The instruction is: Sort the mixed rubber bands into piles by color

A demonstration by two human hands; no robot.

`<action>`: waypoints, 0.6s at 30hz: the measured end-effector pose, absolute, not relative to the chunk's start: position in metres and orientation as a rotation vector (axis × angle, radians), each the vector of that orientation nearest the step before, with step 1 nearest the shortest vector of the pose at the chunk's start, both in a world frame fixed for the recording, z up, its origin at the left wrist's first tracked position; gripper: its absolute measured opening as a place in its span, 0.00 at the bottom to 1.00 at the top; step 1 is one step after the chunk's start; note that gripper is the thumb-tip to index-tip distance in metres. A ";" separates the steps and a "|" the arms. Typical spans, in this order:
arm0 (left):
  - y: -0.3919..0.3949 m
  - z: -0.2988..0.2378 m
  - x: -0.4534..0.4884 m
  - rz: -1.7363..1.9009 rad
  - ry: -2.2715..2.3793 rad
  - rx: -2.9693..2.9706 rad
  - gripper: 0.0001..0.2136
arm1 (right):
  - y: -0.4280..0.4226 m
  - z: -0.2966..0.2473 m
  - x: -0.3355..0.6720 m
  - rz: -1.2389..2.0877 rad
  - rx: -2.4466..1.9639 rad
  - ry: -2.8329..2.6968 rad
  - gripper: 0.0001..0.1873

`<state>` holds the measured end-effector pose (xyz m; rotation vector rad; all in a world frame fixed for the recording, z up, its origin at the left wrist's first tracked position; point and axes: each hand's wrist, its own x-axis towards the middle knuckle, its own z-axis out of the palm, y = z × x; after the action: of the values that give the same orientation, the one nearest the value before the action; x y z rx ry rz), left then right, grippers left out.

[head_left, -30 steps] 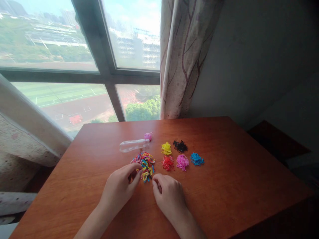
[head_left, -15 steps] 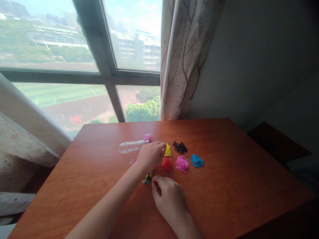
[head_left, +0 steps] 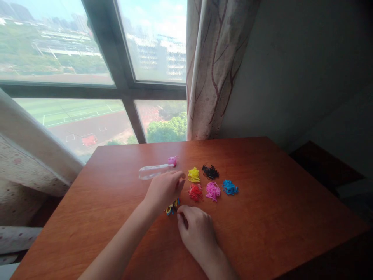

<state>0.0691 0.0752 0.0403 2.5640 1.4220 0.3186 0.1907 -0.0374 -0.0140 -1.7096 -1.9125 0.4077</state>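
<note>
Yellow and blue loops (head_left: 171, 208) peek from behind the left hand (head_left: 165, 187).

Daylight from the window (head_left: 159, 50) glares on the desk (head_left: 262, 210) while the wall (head_left: 291, 74) looks dim, perhaps blurred.

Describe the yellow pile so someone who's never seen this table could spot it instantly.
Start at the brown table by the window. Just right of the left hand lie five small piles. The yellow pile sits behind the red pile and left of the black pile, and only it is yellow throughout.
</note>
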 end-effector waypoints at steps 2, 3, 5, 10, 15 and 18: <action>0.067 0.041 0.055 0.313 1.426 2.555 0.09 | -0.038 -0.014 0.191 0.425 -1.705 -1.913 0.09; 0.062 0.040 0.048 0.315 1.428 2.545 0.09 | -0.038 -0.013 0.191 0.432 -1.701 -1.914 0.09; 0.053 0.039 0.035 0.336 1.428 2.499 0.08 | -0.039 -0.013 0.191 0.444 -1.689 -1.919 0.08; 0.028 0.028 0.016 0.350 1.466 2.414 0.09 | -0.040 -0.012 0.188 0.434 -1.681 -1.921 0.05; 0.007 0.013 0.006 0.354 1.477 2.322 0.09 | -0.037 -0.015 0.183 0.399 -1.714 -1.927 0.05; 0.000 0.005 0.002 0.349 1.461 2.261 0.10 | -0.035 -0.017 0.181 0.364 -1.741 -1.927 0.04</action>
<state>0.0020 0.0001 0.0053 2.2613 1.4605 0.3494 0.1806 -0.0353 -0.0169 -1.7410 -1.9272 0.3644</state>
